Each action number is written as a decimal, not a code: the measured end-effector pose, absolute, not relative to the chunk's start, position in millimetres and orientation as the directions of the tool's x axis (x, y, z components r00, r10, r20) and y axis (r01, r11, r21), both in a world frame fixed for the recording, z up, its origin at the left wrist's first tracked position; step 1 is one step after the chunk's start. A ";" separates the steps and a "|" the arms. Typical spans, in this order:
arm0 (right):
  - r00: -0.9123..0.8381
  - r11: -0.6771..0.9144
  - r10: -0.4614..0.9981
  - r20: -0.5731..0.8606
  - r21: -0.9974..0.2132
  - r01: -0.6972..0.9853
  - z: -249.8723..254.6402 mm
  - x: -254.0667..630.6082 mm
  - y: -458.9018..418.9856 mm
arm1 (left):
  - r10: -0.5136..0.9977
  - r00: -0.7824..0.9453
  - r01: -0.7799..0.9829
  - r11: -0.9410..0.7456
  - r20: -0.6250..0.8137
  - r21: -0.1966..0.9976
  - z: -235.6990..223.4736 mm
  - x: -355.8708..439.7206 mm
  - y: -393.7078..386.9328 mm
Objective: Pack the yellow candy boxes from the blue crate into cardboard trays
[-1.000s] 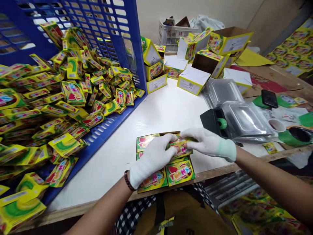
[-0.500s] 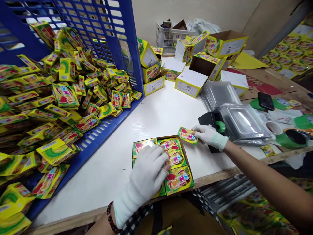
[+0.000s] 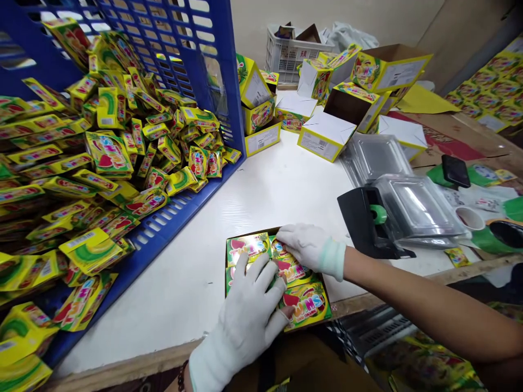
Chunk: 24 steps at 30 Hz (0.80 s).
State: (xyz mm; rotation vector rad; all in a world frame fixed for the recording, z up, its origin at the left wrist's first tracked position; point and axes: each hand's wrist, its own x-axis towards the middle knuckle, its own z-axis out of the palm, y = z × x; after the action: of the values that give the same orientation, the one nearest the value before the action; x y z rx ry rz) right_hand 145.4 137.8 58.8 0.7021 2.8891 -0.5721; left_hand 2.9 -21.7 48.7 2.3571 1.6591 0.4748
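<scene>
A shallow open box (image 3: 274,229) sits at the table's near edge, filled with rows of small green-and-yellow "TWINS" packs (image 3: 308,305) lying face up. My gloved left hand (image 3: 249,307) rests across the packs on the near left, fingers spread, hiding several of them. Over the far right corner of the box lies my gloved right hand (image 3: 306,247), its fingers stretched out flat on top of a pack that they partly cover. Both gloves are white.
A big blue crate (image 3: 192,198) heaped with loose packs stands on the left. Yellow cartons (image 3: 322,136) are piled at the back. A black tape dispenser (image 3: 359,223) and clear plastic trays (image 3: 420,207) sit to the right, with a white basket (image 3: 281,57) behind.
My right hand has moved left from beside the tape dispenser to the box, and the pack it held is now at the box. The fingers of my left hand have spread.
</scene>
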 end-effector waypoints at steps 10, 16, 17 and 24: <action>-0.816 0.813 0.499 -0.291 -0.168 0.557 54.7 133.3 136.6 | 0.944 0.268 0.871 -0.322 0.190 0.370 43.1 4.9 -25.2; -0.854 0.827 0.441 -0.276 -0.246 0.506 57.0 143.5 135.9 | 0.940 0.102 0.898 -0.228 0.326 0.376 26.6 6.8 -28.1; -0.866 0.827 0.435 -0.248 -0.270 0.492 56.0 146.0 135.6 | 0.933 0.088 0.897 -0.226 0.349 0.379 23.4 7.3 -28.7; -0.861 0.767 0.505 -0.064 -0.424 0.482 74.1 167.5 135.5 | 0.909 0.053 0.853 -0.256 0.413 0.454 16.3 6.8 -32.7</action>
State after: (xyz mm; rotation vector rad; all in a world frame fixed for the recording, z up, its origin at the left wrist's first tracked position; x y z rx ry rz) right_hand 167.5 135.5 74.1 0.8398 3.0035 -0.6970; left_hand 6.8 -32.7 16.3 2.2147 1.8594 0.9827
